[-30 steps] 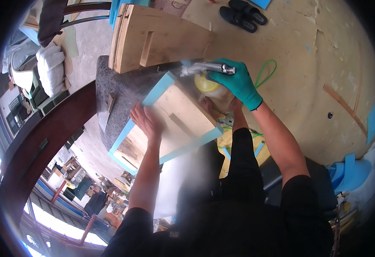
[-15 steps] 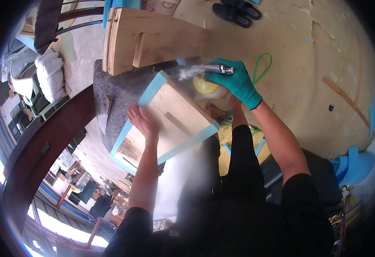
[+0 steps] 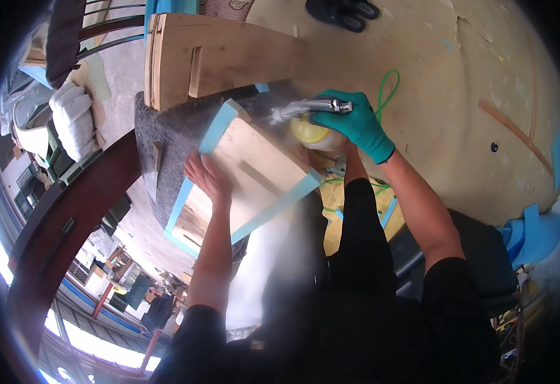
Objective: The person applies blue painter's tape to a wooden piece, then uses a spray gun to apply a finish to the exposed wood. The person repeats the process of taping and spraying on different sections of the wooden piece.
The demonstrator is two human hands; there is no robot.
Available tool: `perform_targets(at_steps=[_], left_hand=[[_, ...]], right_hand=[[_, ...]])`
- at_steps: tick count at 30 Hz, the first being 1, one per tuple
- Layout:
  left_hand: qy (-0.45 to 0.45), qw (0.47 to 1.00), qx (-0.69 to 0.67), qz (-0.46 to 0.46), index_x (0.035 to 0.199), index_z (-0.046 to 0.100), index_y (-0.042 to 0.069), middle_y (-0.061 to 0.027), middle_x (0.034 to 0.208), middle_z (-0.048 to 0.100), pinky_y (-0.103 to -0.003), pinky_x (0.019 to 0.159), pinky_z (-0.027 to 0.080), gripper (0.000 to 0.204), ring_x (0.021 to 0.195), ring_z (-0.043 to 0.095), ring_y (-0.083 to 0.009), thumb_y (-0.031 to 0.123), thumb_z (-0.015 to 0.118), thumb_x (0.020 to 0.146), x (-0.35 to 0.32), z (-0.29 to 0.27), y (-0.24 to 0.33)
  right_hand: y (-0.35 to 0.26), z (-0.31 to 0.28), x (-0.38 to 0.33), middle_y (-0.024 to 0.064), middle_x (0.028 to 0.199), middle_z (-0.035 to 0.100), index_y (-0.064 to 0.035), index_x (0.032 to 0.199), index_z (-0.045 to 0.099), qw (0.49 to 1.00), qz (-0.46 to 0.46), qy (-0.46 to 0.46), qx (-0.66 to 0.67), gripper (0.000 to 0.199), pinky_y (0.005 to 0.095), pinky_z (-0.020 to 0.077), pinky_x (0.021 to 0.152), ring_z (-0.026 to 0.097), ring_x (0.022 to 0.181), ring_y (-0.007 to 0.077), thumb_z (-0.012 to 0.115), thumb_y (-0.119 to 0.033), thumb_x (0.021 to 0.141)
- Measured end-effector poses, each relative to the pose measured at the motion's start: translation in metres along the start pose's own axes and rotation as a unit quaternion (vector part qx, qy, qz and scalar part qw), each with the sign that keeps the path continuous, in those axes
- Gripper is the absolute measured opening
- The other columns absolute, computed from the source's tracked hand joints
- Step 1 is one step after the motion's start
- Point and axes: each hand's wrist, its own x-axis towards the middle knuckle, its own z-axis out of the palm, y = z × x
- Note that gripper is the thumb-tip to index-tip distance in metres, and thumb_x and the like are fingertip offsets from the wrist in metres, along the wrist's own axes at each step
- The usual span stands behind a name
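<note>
My bare left hand (image 3: 208, 176) grips the left edge of a wooden panel (image 3: 254, 157), thumb and fingers at its rim. Light-blue foam strips (image 3: 280, 203) line several of the panel's edges; it is tilted over a grey felt-covered surface (image 3: 168, 137). In a teal glove, my right hand (image 3: 357, 125) is closed round a metal spray gun (image 3: 312, 110) with a yellowish cup (image 3: 310, 133) below it. The gun's nozzle end points left, just beyond the panel's far edge. A whitish haze hangs near the nozzle and along the panel.
Stacked wooden boards (image 3: 228, 57) stand behind the felt surface. A green hose (image 3: 389, 93) loops on the floor beyond my right hand. Black sandals (image 3: 344, 11) lie at the far side, wood strips (image 3: 513, 134) and blue foam (image 3: 533, 237) to the right. A dark red beam (image 3: 68, 224) crosses the left.
The view has shifted slightly, so most things sit a little further left. The spray gun stays near the panel's far edge; both hands keep their holds.
</note>
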Motion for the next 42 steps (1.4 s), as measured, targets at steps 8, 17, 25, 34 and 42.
perform_targets(at_steps=[8, 17, 25, 34, 42], left_hand=[[0.01, 1.0, 0.002, 0.021, 0.138, 0.063, -0.006, -0.0259, 0.134, 0.063, -0.057, 0.118, 0.036, 0.058, 0.129, 0.053, -0.0476, 0.043, 0.038, 0.12, 0.0, -0.001, -0.002], [-0.007, 1.0, -0.014, -0.001, 0.141, 0.064, -0.002, -0.0245, 0.138, 0.062, -0.058, 0.118, 0.037, 0.06, 0.133, 0.052, -0.0448, 0.047, 0.038, 0.119, -0.001, 0.001, -0.009], [-0.003, 1.0, -0.002, 0.021, 0.14, 0.064, -0.005, -0.0274, 0.136, 0.063, -0.058, 0.117, 0.037, 0.063, 0.13, 0.053, -0.0468, 0.049, 0.037, 0.119, 0.0, 0.002, -0.011], [0.001, 1.0, 0.004, 0.018, 0.143, 0.064, -0.007, -0.0292, 0.14, 0.063, -0.057, 0.12, 0.034, 0.064, 0.133, 0.053, -0.0483, 0.047, 0.038, 0.119, 0.001, 0.004, -0.014], [0.003, 1.0, 0.001, 0.023, 0.142, 0.065, -0.005, -0.027, 0.139, 0.064, -0.056, 0.12, 0.034, 0.063, 0.133, 0.053, -0.0459, 0.048, 0.039, 0.119, 0.002, 0.004, -0.013]], right_hand=[[-0.001, -0.01, -0.034, 0.0029, 0.104, 0.085, -0.004, 0.121, 0.084, 0.999, 0.038, -0.007, 0.003, 0.032, 0.0289, 0.0579, 0.092, 0.074, 0.096, 0.0084, 0.093, -0.015, 0.092], [0.004, -0.019, -0.082, 0.0044, 0.106, 0.085, -0.0025, 0.121, 0.084, 0.999, 0.028, 0.029, 0.031, 0.031, 0.0294, 0.0589, 0.094, 0.076, 0.098, 0.0107, 0.092, -0.01, 0.092], [0.026, -0.034, -0.132, 0.0057, 0.109, 0.085, -0.0002, 0.123, 0.084, 0.996, 0.05, 0.053, 0.043, 0.033, 0.0293, 0.0595, 0.096, 0.077, 0.1, 0.0108, 0.092, -0.007, 0.092], [0.03, -0.036, -0.177, 0.0037, 0.106, 0.085, -0.0013, 0.125, 0.083, 0.987, 0.114, 0.068, 0.087, 0.035, 0.0283, 0.0589, 0.092, 0.074, 0.097, 0.0075, 0.092, -0.008, 0.092], [0.027, -0.035, -0.195, 0.0028, 0.096, 0.084, -0.002, 0.119, 0.085, 0.988, 0.113, 0.074, 0.072, 0.038, 0.0295, 0.0594, 0.086, 0.073, 0.09, 0.0065, 0.096, -0.025, 0.09]])
